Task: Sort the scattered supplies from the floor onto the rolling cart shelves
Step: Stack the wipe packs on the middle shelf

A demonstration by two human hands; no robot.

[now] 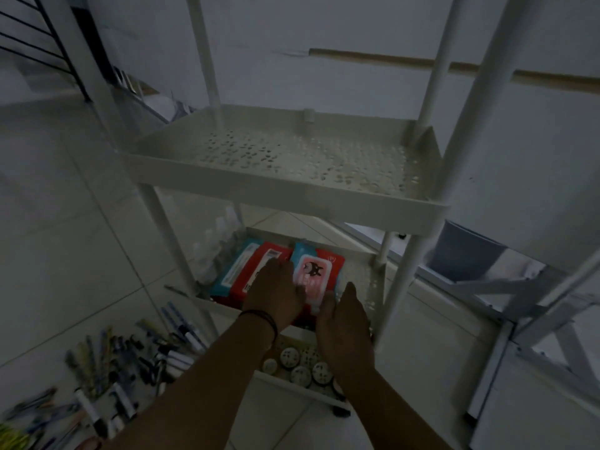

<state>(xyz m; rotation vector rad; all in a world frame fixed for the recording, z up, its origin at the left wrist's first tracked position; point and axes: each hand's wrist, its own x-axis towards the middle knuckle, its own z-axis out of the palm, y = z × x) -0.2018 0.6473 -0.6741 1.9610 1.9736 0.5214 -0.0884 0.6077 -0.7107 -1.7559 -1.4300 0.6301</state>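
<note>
A dim, blurred heap of pens and markers (pixel 107 368) is lying on the pale tiled floor (pixel 65 241) at the lower left, its nearest part running off the frame edge; single items are hard to tell apart. Just right of it the white plastic rolling cart (pixel 285 186) is standing, its perforated upper shelf bare of goods and its posts running out of the top of the frame. Behind its left post, faint clear bottles (pixel 220 235) are barely showing. On the middle shelf a red and blue flat wipes packet (pixel 246 271) is lying beside a second pink-lidded wipes packet with a black cartoon figure (pixel 316 271). The left hand (pixel 276 290), a dark band at its wrist, is resting on the seam between the two packets, fingers bent downward. The right hand (pixel 344 323) is touching the near right corner of the pink-lidded packet, fingers fairly straight; its fingertips are hidden. Below the forearms, small round white lidded tins (pixel 302 368) are sitting on the bottom shelf, partly covered. At the far right a blue bucket (pixel 464 254) is peeking from behind a post.
</note>
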